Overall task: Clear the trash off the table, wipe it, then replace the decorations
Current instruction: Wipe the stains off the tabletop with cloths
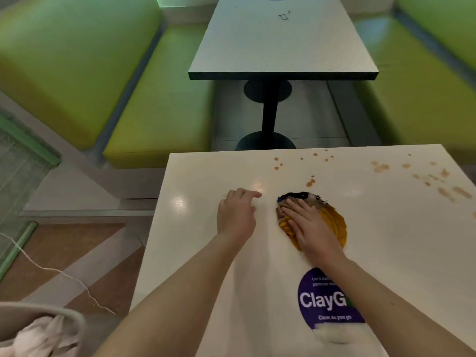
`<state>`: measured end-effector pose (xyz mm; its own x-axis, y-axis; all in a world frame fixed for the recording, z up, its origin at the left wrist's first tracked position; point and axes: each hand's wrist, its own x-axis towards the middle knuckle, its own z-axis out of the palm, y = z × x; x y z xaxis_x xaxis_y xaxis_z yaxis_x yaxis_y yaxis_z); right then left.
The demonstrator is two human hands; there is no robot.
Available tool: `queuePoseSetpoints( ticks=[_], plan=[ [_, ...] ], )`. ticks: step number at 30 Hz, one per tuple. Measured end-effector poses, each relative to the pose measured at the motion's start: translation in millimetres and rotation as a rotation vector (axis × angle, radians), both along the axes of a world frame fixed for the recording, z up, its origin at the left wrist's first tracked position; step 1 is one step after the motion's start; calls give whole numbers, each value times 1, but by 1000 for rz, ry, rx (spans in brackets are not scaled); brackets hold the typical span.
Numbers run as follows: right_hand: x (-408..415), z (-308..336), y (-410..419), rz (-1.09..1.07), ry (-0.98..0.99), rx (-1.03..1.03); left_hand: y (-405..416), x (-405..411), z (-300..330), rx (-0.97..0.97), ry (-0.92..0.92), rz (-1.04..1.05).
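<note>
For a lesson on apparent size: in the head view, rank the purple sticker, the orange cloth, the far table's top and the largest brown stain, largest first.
1. Far table's top, though farther away.
2. Purple sticker and orange cloth: look alike, both partly hidden by the right hand and its arm, so unranked.
3. Largest brown stain.

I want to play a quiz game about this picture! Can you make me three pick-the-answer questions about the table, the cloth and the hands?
1. Where are the brown stains?
A. far side of the table
B. on the green bench
C. on the floor

2. What colour is the round sticker?
A. red
B. purple
C. yellow

3. What is the right hand doing?
A. hanging free
B. holding a cup
C. pressing flat on the orange cloth

Answers: 1 A, spots dot the far edge. 2 B, purple with white letters. 3 C, straight fingers lie on the cloth; the left hand rests beside it.
</note>
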<state>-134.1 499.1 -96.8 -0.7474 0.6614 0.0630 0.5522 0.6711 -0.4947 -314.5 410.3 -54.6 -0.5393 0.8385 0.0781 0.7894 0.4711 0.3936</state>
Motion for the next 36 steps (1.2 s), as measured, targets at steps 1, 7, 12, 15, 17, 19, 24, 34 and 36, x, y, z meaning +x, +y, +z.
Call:
queuePoseSetpoints(
  ticks=[1, 7, 12, 15, 17, 19, 24, 34, 36],
  plan=[
    [7, -1, 7, -29, 25, 1, 11, 5, -2, -25, -3, -2],
    [29, 2, 50, -290, 99, -24, 32, 15, -9, -221, 43, 29],
    [-8, 8, 100, -378, 96, -141, 38, 17, -6, -264, 44, 44],
    [-25, 7, 87, -193, -16, -71, 39, 18, -5, -303, 69, 56],
    [-19, 3, 69, -41, -49, 0, 39, 18, -5, -316, 76, 65],
    [1, -1, 66, 31, -48, 42, 40, 18, -4, -323, 71, 65],
    [7, 1, 111, -184, -119, 42, 42, 20, -2, -335, 72, 61],
    [14, 4, 81, -3, -82, 74, 46, 17, 1, -336, 144, 49],
    [13, 7, 103, -171, -116, 70, 46, 17, 2, -349, 152, 42]
  ],
)
